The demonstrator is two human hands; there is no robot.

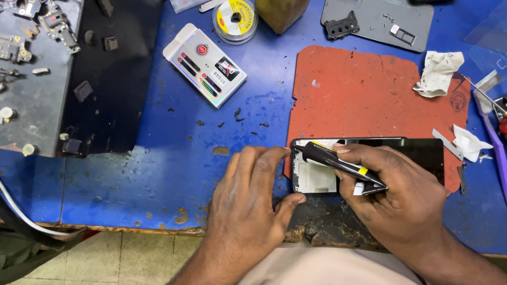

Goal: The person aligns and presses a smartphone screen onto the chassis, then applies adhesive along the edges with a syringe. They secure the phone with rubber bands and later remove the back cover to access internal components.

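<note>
Phone [367,163], opened and lying flat, rests on the near edge of a red mat [368,94] on the blue workbench [149,160]. Right hand [397,198] grips a black-and-yellow screwdriver [340,165] laid slantwise over the phone's left end, tip pointing far-left. Left hand [247,204] holds nothing; it lies flat on the bench, fingers together, fingertips touching the phone's left edge. A white screwdriver-bit box [205,64] sits farther off to the left.
</note>
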